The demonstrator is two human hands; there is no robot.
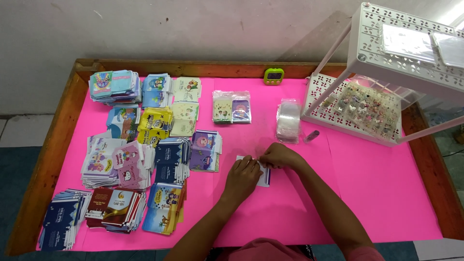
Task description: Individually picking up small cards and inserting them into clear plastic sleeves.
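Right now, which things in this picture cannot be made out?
Head view only:
- Small white card: mostly hidden under the left hand and right hand.
- Clear sleeves stack: count too blurred.
- Small trinkets on white rack: too small.
- Green timer display: too small.

A small white card (263, 173) lies flat on the pink sheet (377, 193) that covers the table, a little toward the near edge and about midway between the left and right edges. Its long sides run roughly away from the near edge. Much of it is hidden under both hands; its printed face cannot be made out.
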